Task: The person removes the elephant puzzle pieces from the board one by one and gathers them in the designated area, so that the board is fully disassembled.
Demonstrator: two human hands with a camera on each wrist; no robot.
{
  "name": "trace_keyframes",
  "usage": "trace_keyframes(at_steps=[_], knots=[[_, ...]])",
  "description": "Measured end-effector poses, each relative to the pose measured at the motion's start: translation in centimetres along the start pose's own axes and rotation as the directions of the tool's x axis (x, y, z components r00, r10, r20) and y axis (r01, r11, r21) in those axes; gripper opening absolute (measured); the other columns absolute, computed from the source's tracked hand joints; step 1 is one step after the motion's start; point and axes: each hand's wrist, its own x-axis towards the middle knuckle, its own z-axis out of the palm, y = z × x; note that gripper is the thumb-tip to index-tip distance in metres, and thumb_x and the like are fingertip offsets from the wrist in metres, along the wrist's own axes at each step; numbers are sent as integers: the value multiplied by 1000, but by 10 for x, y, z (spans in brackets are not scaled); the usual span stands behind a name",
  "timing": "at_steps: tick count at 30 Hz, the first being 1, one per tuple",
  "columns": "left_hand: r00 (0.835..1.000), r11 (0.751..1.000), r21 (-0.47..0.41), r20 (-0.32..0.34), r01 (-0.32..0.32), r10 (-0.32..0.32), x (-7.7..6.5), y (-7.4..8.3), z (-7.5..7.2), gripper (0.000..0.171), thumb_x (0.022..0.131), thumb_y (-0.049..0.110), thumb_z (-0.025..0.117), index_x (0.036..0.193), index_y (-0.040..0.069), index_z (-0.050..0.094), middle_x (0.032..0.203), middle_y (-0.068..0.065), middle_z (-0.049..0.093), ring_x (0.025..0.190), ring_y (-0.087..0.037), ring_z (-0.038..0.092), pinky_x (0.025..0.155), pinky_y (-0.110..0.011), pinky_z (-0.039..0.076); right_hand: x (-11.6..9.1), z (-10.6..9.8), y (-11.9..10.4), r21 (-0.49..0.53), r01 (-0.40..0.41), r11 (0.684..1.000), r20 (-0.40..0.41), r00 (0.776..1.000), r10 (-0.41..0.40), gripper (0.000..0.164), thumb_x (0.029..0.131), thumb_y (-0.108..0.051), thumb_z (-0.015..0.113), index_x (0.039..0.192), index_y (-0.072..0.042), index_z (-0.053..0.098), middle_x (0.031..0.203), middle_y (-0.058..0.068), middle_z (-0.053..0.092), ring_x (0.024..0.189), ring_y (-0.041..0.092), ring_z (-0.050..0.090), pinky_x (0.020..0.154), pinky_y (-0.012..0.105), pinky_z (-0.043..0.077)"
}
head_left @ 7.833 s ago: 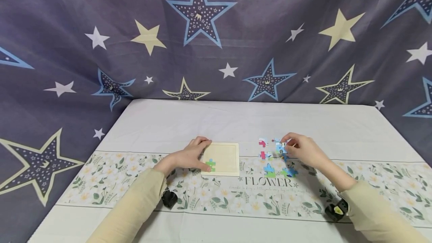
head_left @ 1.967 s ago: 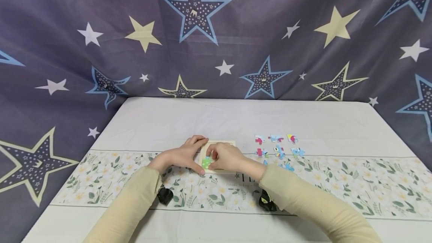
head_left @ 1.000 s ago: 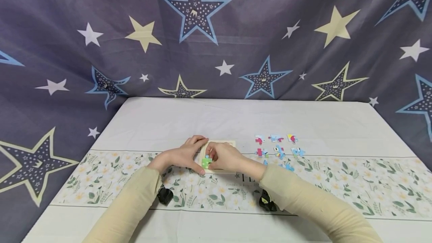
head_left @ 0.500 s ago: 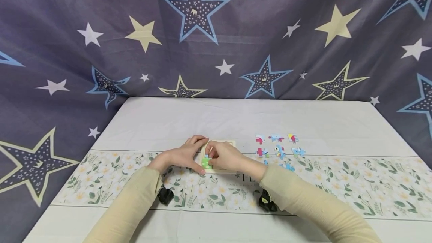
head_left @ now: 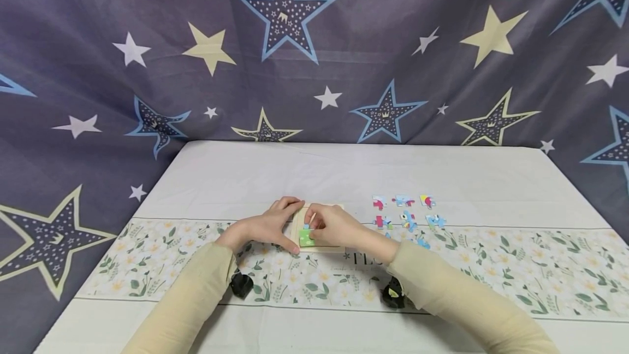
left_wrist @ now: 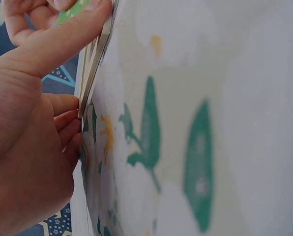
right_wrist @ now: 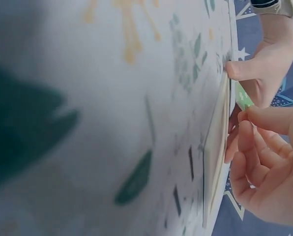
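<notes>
My left hand [head_left: 267, 228] grips the left side of a pale wooden puzzle tray [head_left: 334, 248], thumb at its near left corner and fingers at the far one. In the left wrist view the thumb [left_wrist: 53, 46] lies across the tray's edge. Over the tray, my right hand [head_left: 335, 226] pinches a green puzzle piece [head_left: 306, 238] with a blue knob on its far side. The right wrist view shows this green piece [right_wrist: 243, 98] tilted up at the thumb and fingertips, above the tray's rim [right_wrist: 215, 152]. The fingers hide much of the tray floor.
Several loose puzzle pieces lie right of the tray, among them a yellow and pink one [head_left: 427, 201] and a blue one [head_left: 435, 221]. My right forearm partly covers the nearest blue piece [head_left: 421, 241]. A floral runner [head_left: 196, 266] crosses the white table; a starry curtain [head_left: 344, 42] hangs behind.
Earlier my right hand was among the loose pieces; it came left to the tray. In the last half second it shifted slightly right, the green piece moving with it. The left hand stayed.
</notes>
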Motion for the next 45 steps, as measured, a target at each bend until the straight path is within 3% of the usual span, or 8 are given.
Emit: trace_keyframes(at_steps=[6,23,35,45], knots=[[1000,1000,4,-5,11,-11,0,0,0,108,68,41,78,146,5,13,146,-12,13,136,-29,11,107,-48,21,-10,-10,1,30,-37,999,-12,999,37,16,81,-9,66,94,-13,56,75,-4,60,65,8,54,60,23,44],[1000,1000,-10,-6,3,-3,-2,0,0,107,68,38,79,146,6,14,147,-12,12,136,-29,10,106,-48,23,-43,-35,15,102,-41,994,-92,994,51,15,83,-9,64,97,-11,59,79,-3,58,59,10,47,55,23,41],[1000,1000,-13,-1,3,-3,-1,-2,1,108,67,40,79,147,7,13,147,-12,11,136,-29,10,106,-48,23,-66,-48,39,155,-76,985,-126,987,96,17,83,-8,64,100,-6,59,78,0,58,56,12,45,51,24,39],[1000,1000,-21,-2,8,-8,-1,-1,1,108,67,40,79,147,8,13,147,-11,11,136,-28,10,106,-48,23,-86,-62,57,191,-130,973,-154,975,160,18,83,-8,64,100,-3,59,81,2,59,65,14,51,56,24,43]])
